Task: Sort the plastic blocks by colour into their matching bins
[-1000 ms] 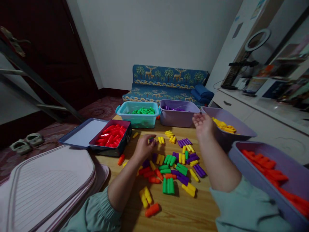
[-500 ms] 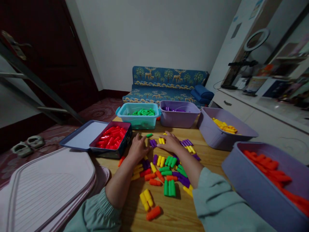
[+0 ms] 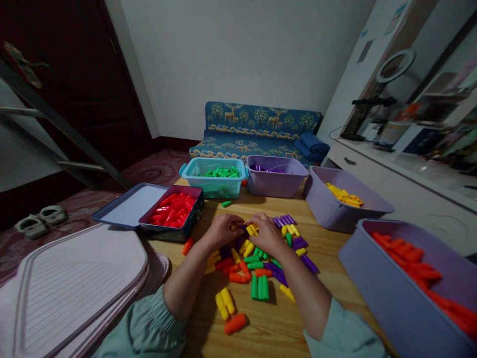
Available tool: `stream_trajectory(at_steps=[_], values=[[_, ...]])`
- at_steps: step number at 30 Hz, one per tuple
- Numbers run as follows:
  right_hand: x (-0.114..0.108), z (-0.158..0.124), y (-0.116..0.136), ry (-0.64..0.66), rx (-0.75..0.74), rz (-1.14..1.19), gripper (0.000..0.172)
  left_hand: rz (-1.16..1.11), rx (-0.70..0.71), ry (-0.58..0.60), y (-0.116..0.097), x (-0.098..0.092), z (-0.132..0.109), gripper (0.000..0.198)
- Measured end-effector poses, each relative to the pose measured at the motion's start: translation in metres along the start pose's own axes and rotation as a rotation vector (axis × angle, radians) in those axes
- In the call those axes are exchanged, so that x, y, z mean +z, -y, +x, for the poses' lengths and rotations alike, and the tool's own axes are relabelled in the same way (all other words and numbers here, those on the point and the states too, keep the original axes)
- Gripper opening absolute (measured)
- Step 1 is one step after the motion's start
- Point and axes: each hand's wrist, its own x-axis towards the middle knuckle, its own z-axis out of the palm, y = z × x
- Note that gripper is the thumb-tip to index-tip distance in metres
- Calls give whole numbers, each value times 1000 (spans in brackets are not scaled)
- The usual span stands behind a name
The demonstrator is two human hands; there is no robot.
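Observation:
My left hand is curled over the pile, its fingertips at some purple tube pieces, which it partly hides. Close by on the right, my right hand has its thumb and fingers around tilted yellow tube pieces. Below both hands lies a mixed pile of short plastic tubes: green pieces, orange pieces and more purple ones. Nearer me are two yellow tubes and one orange tube. A single green tube lies beyond my left hand.
A turquoise basket with green pieces and a purple bin stand at the back. Bins with yellow pieces and orange pieces line the right. At left is an open tin of red pieces, beside pale boards.
My hands have come closer together and slightly towards me. The yellow pieces between them are now tilted. The green tube at the back has shifted left and lies apart from the hands.

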Motion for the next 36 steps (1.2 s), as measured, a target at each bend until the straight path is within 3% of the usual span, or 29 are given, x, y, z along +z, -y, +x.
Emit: stream_trajectory(at_steps=[4,7,16,24,27,30,33,36], values=[[-1,-8,0,-53,2,63,35,-13,-35,0,1,-3,-2,33],[-4,-9,-1,-47,-3,73,31,25,-78,64,4,-10,-4,38],[-20,-9,-1,31,11,122,38,362,-110,150,-9,-43,-16,31],[-31,-9,7,28,60,40,38,429,-192,295,-5,-35,-17,28],[-37,-12,20,43,34,15,35,469,-224,269,-5,-32,-16,17],[-37,-17,33,161,-16,-34,27,439,-254,224,-8,-33,-15,11],[-33,-23,44,268,-36,-113,28,368,-238,190,-10,-34,-14,10],[-29,-26,52,295,-21,-194,31,334,-192,195,-10,-33,-12,16]])
